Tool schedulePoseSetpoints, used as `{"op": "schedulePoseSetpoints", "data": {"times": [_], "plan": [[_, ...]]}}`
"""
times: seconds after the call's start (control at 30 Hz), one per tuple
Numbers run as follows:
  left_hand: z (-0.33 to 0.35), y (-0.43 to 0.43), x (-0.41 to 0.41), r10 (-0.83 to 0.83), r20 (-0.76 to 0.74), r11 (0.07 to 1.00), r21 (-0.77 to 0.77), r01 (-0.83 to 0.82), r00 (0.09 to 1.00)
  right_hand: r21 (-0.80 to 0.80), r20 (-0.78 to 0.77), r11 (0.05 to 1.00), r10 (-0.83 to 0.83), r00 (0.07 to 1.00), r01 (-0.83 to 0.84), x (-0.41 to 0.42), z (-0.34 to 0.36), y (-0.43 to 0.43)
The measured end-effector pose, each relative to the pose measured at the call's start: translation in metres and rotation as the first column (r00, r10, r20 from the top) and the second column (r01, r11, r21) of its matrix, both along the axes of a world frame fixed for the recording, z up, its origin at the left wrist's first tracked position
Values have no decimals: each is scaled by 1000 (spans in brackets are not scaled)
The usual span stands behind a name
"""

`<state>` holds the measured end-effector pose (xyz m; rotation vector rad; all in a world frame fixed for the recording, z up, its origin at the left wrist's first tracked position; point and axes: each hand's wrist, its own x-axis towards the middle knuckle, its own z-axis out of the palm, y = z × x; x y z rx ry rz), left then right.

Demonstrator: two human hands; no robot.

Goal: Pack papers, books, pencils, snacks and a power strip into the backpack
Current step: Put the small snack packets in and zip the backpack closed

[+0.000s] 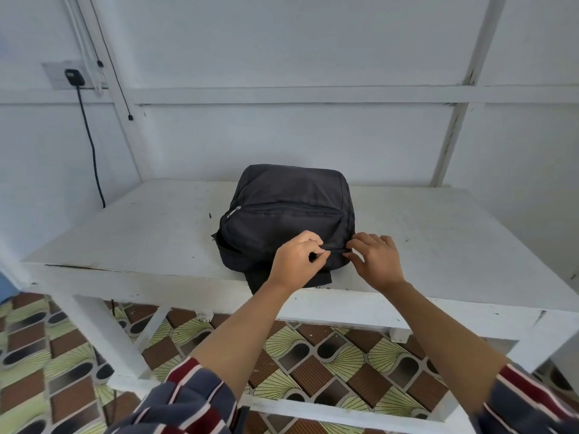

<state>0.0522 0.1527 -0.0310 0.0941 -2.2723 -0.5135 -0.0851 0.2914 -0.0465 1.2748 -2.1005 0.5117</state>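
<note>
A black backpack lies flat on the white table, its top end toward me at the front edge. My left hand has its fingers curled and pinches something small and dark at the bag's near seam, seemingly a zipper pull. My right hand pinches the same seam just to the right, thumb and forefinger closed on the fabric by the zipper line. The front pocket zipper looks closed. No papers, books, pencils, snacks or power strip are visible.
A black plug sits in a wall socket at the upper left, its cable hanging down behind the table. A strap of the bag hangs over the table's front edge. Patterned floor tiles show below.
</note>
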Motion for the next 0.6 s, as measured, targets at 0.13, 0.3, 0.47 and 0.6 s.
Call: {"op": "schedulePoseSetpoints", "data": {"times": [0.13, 0.3, 0.47, 0.6], "plan": [[-1, -21, 22, 75, -57, 997, 31, -73, 996, -4, 70, 999, -54, 996, 54, 7, -1, -4], [-2, -35, 44, 131, -101, 989, 85, -123, 986, -164, 288, 967, -142, 947, 195, 31, 9, -19], [0, -36, 47, 75, -59, 992, 107, -68, 995, -134, -35, 972, 191, 981, -194, 64, 14, -44], [-1, -35, 50, 67, -38, 992, 109, -62, 997, -47, -86, 979, 193, 977, -198, 68, 8, -54]]}}
